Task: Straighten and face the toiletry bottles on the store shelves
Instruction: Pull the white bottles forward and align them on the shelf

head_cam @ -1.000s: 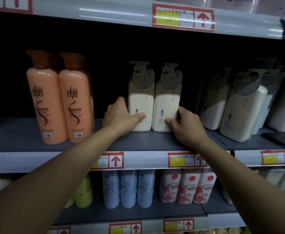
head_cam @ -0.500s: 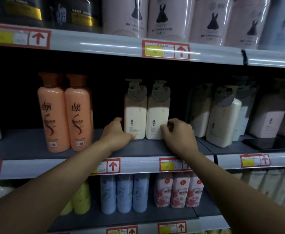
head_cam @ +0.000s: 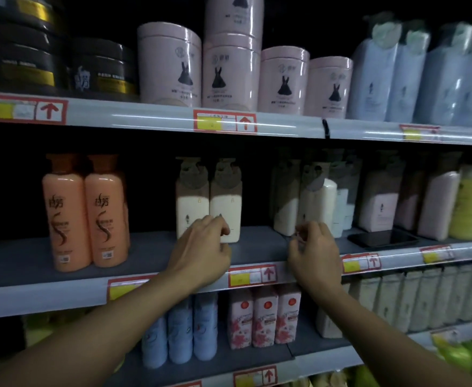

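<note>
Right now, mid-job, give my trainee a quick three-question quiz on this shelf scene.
1. True or false: the left hand is in front of the pair of cream bottles.
2. Which lies flat on the middle shelf, right of the right hand? A) dark phone-like slab B) pink tin C) comb
3. How many orange bottles stand at the shelf front?

Key: 1 true; 2 A; 3 two

The orange bottles [head_cam: 65, 213] are showing Chinese brand characters, blurred beyond sure reading. The shelf price tags [head_cam: 225, 124] are showing red up arrows; their print is staying unreadable.
</note>
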{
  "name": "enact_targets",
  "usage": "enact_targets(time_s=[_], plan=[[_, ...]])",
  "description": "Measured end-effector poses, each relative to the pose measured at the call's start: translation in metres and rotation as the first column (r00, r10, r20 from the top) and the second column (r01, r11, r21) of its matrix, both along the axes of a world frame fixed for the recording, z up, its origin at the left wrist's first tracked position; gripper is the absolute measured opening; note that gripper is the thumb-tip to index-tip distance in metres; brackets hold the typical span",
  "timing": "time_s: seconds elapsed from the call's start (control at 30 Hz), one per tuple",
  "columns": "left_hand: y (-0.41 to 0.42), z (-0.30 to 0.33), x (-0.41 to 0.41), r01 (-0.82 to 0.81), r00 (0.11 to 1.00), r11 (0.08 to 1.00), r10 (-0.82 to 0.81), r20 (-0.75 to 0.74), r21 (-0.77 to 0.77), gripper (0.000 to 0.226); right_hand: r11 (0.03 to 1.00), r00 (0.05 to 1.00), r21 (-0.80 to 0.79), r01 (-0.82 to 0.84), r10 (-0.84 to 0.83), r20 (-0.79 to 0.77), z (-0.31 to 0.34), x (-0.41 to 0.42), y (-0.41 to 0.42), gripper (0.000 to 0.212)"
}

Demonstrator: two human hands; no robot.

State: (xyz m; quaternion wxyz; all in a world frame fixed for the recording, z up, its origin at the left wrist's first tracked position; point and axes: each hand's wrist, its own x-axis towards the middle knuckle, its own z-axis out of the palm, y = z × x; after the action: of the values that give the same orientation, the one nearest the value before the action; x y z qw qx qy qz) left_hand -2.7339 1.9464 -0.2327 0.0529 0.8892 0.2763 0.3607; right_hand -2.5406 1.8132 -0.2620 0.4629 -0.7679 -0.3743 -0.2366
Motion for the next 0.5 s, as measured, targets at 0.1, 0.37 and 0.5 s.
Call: enact_targets(time_s=[0.1,0.37,0.5], plan=[[-0.012,0.001,0.020,0.062,0.992,0.996,-0.054,-0.110,0.070,0.021,0.999,0.998,0.014,0.045,-0.044,-0.044,-0.003,0.016,-0.020,0.028],[-0.017,0.002,0.076,0.151,0.975,0.988,-0.155,-0.157,-0.039,0.032,0.994,0.985,0.043,0.099,-0.092,-0.146,-0.005,0.059,-0.035,0.044],[-0.010,0.001,0.104,0.179,0.971,0.977,-0.195,-0.136,-0.120,0.040,0.995,0.987,0.056,0.079,-0.070,-0.143,-0.004,0.070,-0.025,0.056]])
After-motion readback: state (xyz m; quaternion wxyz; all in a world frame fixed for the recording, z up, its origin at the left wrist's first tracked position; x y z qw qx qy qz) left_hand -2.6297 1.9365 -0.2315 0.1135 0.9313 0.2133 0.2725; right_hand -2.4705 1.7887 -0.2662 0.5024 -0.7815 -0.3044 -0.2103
